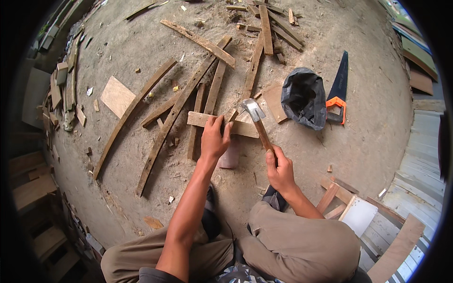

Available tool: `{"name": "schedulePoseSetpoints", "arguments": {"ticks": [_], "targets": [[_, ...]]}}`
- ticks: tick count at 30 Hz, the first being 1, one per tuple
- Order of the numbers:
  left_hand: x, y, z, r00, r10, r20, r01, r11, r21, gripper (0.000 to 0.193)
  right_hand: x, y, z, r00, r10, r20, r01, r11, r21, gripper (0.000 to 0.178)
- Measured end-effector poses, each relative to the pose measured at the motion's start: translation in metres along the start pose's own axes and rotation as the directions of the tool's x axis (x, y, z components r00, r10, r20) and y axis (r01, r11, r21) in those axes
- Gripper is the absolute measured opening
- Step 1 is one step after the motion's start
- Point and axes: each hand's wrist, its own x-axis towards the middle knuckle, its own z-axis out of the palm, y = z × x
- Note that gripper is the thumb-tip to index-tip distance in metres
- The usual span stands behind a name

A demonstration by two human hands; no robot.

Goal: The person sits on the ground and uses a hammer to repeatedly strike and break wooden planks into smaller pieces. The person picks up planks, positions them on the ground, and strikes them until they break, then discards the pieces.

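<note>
My right hand (281, 172) is wrapped round the wooden handle of a claw hammer (264, 134). The hammer's metal head is up, just right of a small wood block (230, 115). My left hand (216, 139) is closed, its thumb and fingers at this block, over a short wooden plank (246, 129). The plank lies crosswise in front of me, and my fingers cover its middle. Below it a pinkish block (229, 158) shows partly. Whether the small block is joined to the plank I cannot tell.
Long wooden strips (177, 115) lie crossed on the dusty ground, with more scrap wood (266, 30) farther off. To the right stand a black plastic bag (317, 101) with its mouth open and a handsaw (339, 87) with an orange handle. Corrugated sheets (420, 160) line the right edge.
</note>
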Motion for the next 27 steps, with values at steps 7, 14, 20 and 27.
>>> {"name": "schedulePoseSetpoints", "arguments": {"ticks": [7,14,20,27], "targets": [[0.030,0.024,-0.050,0.883,-0.237,0.404,0.465,0.551,-0.693,0.039,0.010,0.001,0.015,0.994,0.097,0.049,-0.108,0.835,0.539,0.036],[0.033,0.039,-0.057,0.967,-0.086,0.239,0.218,0.764,-0.607,0.038,0.019,-0.053,-0.014,0.866,0.239,0.439,-0.486,0.611,0.625,0.036],[0.041,0.021,-0.066,0.977,-0.051,0.208,0.147,0.865,-0.480,0.042,0.016,-0.064,-0.044,0.681,0.183,0.709,-0.683,0.508,0.525,0.042],[0.053,0.019,-0.086,0.958,0.162,0.237,-0.079,0.942,-0.325,0.033,0.011,-0.069,-0.054,0.544,0.125,0.830,-0.821,0.284,0.495,0.043]]}}
